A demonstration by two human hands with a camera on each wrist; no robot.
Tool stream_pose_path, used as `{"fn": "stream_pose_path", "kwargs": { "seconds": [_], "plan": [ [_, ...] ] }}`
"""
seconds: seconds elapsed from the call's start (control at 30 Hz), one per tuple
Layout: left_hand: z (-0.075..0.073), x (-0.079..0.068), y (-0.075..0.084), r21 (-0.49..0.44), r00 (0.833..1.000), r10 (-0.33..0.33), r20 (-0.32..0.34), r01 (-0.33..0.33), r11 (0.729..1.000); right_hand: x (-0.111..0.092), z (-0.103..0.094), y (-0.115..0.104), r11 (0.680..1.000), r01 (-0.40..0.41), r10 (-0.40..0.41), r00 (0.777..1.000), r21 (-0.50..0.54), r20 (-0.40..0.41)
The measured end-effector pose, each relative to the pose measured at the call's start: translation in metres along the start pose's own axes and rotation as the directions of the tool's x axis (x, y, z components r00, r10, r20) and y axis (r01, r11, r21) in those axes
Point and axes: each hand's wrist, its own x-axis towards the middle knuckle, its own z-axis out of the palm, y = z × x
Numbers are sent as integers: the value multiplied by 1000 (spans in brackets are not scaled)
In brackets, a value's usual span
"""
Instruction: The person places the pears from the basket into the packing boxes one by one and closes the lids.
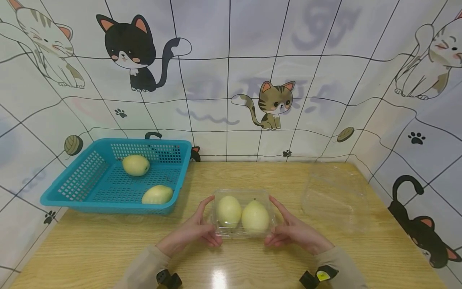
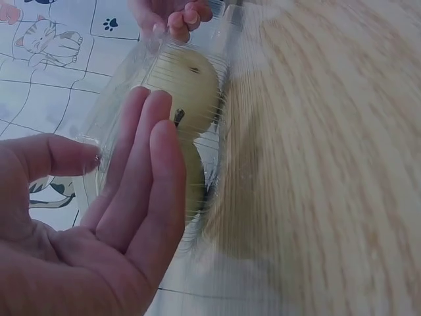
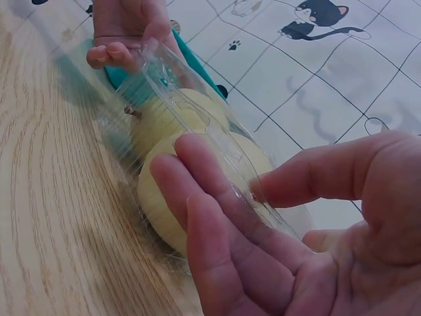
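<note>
A transparent plastic box [image 1: 242, 233] sits on the table with its lid down over two pale yellow pears [image 1: 229, 211]. My left hand [image 1: 196, 230] holds its left side, one finger along the far corner and the thumb at the near edge. On the opposite side my right hand [image 1: 290, 228] grips it in a mirrored way. In the left wrist view, the left thumb [image 2: 75, 156] touches the lid's rim while the other fingers lie in front of the wall. The right wrist view shows the right thumb [image 3: 309, 176] pressing the rim.
A blue perforated basket [image 1: 115, 206] stands at the back left, holding two more pears [image 1: 136, 165]. At the right lies another transparent plastic container [image 1: 335, 200]. A cat-patterned sheet [image 1: 216, 80] rises behind the wooden table [image 1: 245, 265] and along its sides.
</note>
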Motion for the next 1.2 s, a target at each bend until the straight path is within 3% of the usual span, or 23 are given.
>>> {"fn": "stream_pose_path", "kwargs": {
  "seconds": [0.4, 0.83, 0.93, 1.07, 1.2],
  "plan": [
    [3, 0, 4, 23, 999, -14, -51, 15, 1000, -1, 5, -3, 999, -46, 46, 996, -1, -73],
    [-7, -3, -4, -29, 997, 45, 70, -43, 999, -1, 3, 1, 999, 40, -41, 999, -29, -23],
    [-8, -4, -4, -12, 994, 59, 92, -58, 998, -1, 2, 1, 996, 59, -61, 998, -65, -23],
    [-10, -7, -3, 84, 994, 85, 66, -90, 992, -3, 2, -1, 983, 72, -83, 995, -169, -59],
    [-12, -10, 1, 255, 993, 118, 16, -119, 960, -5, 4, -4, 921, 74, -137, 981, -382, -140]
  ]
}}
